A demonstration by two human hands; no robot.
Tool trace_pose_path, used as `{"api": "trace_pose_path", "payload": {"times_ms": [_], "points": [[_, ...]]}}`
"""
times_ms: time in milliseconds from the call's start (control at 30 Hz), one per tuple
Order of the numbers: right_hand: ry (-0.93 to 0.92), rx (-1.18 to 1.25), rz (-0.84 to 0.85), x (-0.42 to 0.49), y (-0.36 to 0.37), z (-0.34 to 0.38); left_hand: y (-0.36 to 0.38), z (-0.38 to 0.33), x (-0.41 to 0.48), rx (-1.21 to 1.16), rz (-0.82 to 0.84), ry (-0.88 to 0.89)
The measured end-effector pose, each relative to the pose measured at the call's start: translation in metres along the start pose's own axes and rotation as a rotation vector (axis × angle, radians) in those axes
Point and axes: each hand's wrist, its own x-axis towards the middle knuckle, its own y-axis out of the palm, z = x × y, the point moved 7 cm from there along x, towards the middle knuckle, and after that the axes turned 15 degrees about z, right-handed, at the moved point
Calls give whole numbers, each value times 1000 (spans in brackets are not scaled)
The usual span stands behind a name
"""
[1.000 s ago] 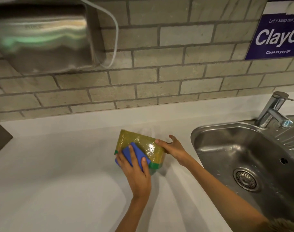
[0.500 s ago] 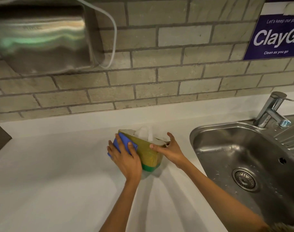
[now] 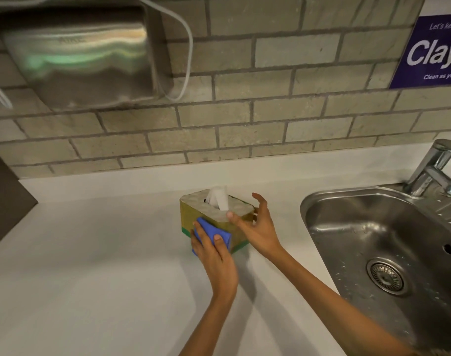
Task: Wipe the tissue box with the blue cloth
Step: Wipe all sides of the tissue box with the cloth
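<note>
Right now the tissue box (image 3: 214,219) stands upright on the white counter (image 3: 103,265), left of the steel sink (image 3: 388,242) and a little out from the brick wall behind it, with a white tissue (image 3: 218,197) sticking up from its top slot. The left hand (image 3: 215,255) presses the folded blue cloth (image 3: 211,233) flat against the box's near side, fingers closed over the cloth and pinning it there low down, close to the green band at the base. The right hand (image 3: 256,227) is spread open at the box's sink-side end, thumb touching the top edge and fingers curved round the far corner; it steadies the box but does not clamp it. The wipe looks to be partway through, with the near face under the cloth. The risk from here is the light bracing: a firm push from the cloth could slide or tip the cardboard box away across the smooth counter, since the right hand barely holds it. A stroke carried up over the top edge could also snag the loose tissue and drag it out or crumple it.
</note>
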Motion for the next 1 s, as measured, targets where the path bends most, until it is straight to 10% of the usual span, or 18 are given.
{"api": "trace_pose_path", "payload": {"times_ms": [1000], "points": [[-279,-180,231,-85,97,2,-64,48,34,-287,-36,-352]]}}
